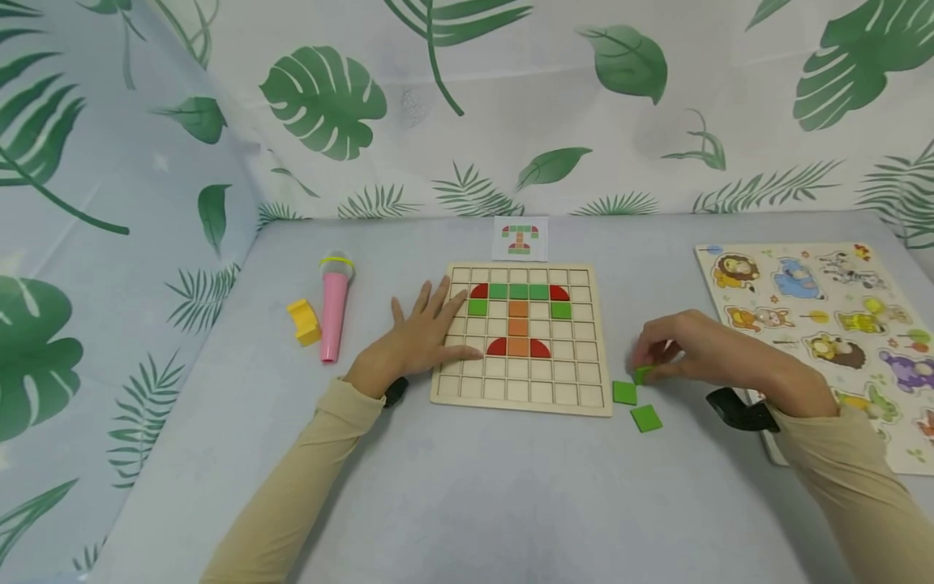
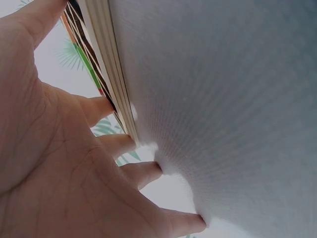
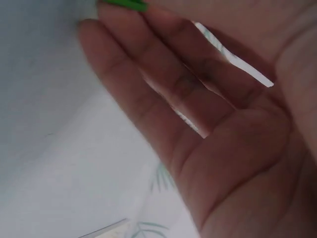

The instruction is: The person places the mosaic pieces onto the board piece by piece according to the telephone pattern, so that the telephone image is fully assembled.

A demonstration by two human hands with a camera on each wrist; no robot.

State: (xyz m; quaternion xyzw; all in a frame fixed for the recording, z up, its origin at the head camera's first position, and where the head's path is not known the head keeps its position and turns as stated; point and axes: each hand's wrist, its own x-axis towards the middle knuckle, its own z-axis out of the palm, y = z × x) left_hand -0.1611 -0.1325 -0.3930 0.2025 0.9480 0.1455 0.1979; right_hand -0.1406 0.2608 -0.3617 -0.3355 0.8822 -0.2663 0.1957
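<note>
A wooden grid board (image 1: 494,392) lies on the table, with red quarter-round tiles (image 1: 559,293), green square tiles (image 1: 519,291) and orange square tiles (image 1: 518,327) set in some cells. My left hand (image 1: 419,337) rests at the board's left edge, fingers spread, the thumb and some fingertips over its border. To the right of the board, my right hand (image 1: 693,347) pinches a green square tile (image 3: 126,4) between thumb and fingertips, just above the table. Two loose green tiles (image 1: 624,392) lie beside it, near the board's lower right corner.
A small pattern card (image 1: 500,251) lies behind the board. On the left are a pink toy microphone (image 1: 334,316) and a yellow block (image 1: 304,323). An animal puzzle board (image 1: 791,326) sits under and beyond my right forearm. Leaf-printed cloth (image 1: 481,130) hangs behind the table.
</note>
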